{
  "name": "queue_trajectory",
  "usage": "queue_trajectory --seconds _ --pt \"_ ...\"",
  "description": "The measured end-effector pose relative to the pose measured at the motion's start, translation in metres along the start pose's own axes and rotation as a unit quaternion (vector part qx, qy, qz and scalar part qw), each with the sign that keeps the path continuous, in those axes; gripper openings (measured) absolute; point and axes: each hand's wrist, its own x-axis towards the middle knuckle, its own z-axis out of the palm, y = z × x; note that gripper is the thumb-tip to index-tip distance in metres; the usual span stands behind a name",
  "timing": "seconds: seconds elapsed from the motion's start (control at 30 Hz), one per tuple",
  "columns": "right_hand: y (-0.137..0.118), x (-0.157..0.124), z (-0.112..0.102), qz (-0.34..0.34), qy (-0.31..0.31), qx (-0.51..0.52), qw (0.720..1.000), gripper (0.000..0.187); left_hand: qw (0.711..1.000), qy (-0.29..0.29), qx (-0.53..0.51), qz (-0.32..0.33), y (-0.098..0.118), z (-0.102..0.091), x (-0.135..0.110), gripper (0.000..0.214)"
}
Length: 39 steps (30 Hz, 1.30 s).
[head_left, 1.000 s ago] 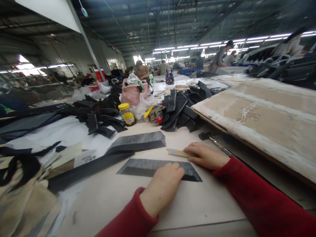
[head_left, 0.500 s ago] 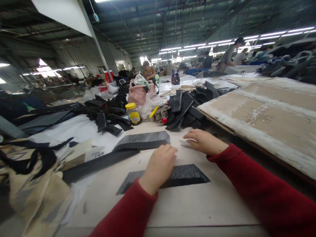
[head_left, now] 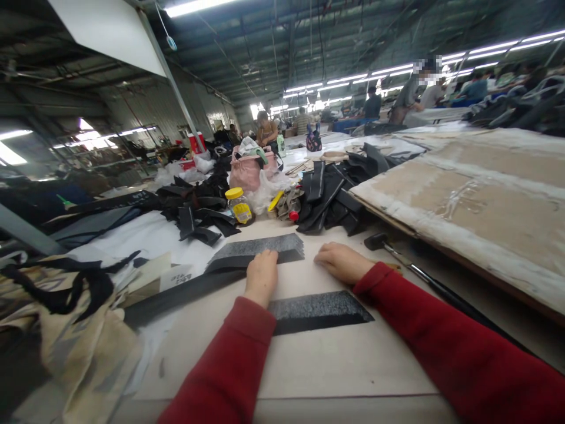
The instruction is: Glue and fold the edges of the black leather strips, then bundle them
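Observation:
My left hand (head_left: pixel 262 275) reaches over the near edge of a layered stack of black and grey fabric strips (head_left: pixel 229 252). Its fingers are curled and pressed together; whether they grip a strip is hidden. Closer to me, a single black and grey fabric strip (head_left: pixel 320 312) lies flat on the pale board (head_left: pixel 348 365), partly behind my left wrist. To the right of the stack, my right hand (head_left: pixel 342 261) rests low over the board with fingers bent together. What those fingers hold, if anything, does not show.
A long black-handled tool (head_left: pixel 432 282) lies beyond my right forearm, beside a raised brown panel (head_left: pixel 441 188). Behind the board are a yellow-lidded jar (head_left: pixel 241 207), a pink bag (head_left: pixel 247 171) and piled black pieces (head_left: pixel 331 194). Beige cloth (head_left: pixel 92 347) drapes at left. People work farther back.
My left hand has moved left and away from me, from the near strip to the stack. My right hand has drawn slightly left and closer, its fingers more bent; a small pale object by it is hidden.

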Motion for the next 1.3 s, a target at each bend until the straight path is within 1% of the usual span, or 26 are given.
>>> queue_trajectory --seconds 0.1,0.23,0.4,0.53,0.63,0.73,0.8,0.97,1.03,1.17,1.23,1.3 --pt "-0.004 0.001 0.003 -0.023 -0.007 0.009 1.000 0.027 1.000 -0.002 -0.007 -0.001 0.001 -0.001 -0.001 0.023" --pt "-0.008 0.001 0.009 -0.038 -0.010 0.008 0.999 0.029 0.999 -0.007 -0.029 0.022 0.005 -0.005 -0.008 0.017" --pt "-0.007 0.001 0.012 -0.049 -0.006 0.017 0.999 0.034 0.996 0.003 -0.074 0.055 0.011 -0.005 -0.015 0.030" --pt "-0.008 0.001 0.012 -0.053 0.001 0.028 0.998 0.036 0.992 0.007 -0.085 0.092 0.017 -0.002 -0.014 0.019" --pt "-0.010 0.001 0.010 -0.055 0.001 0.035 0.998 0.036 0.992 0.005 -0.084 0.091 0.021 -0.001 -0.013 0.021" --pt "-0.012 0.002 0.008 -0.034 -0.003 0.014 0.999 0.035 0.993 0.001 -0.093 0.079 0.022 -0.002 -0.011 0.022" --pt "-0.013 0.002 0.008 -0.014 -0.007 -0.008 1.000 0.032 0.993 0.000 -0.103 0.058 0.019 -0.002 -0.009 0.022" --pt "-0.016 0.004 0.007 -0.007 -0.003 -0.018 1.000 0.028 0.988 0.004 -0.142 -0.059 0.002 -0.002 -0.001 0.022" --pt "-0.018 0.005 0.006 -0.011 0.003 -0.019 1.000 0.026 0.983 0.006 -0.161 -0.088 -0.002 -0.003 0.001 0.021" --pt "-0.024 0.007 0.003 -0.034 0.033 -0.008 0.999 0.027 0.972 0.014 -0.211 -0.104 0.001 -0.004 -0.001 0.015" --pt "-0.026 0.009 0.004 -0.061 0.041 0.008 0.997 0.029 0.962 0.029 -0.250 -0.109 0.003 -0.006 -0.002 0.012" --pt "-0.028 0.009 0.006 -0.075 0.027 0.020 0.997 0.031 0.945 0.056 -0.300 -0.116 0.002 -0.010 -0.002 0.013"
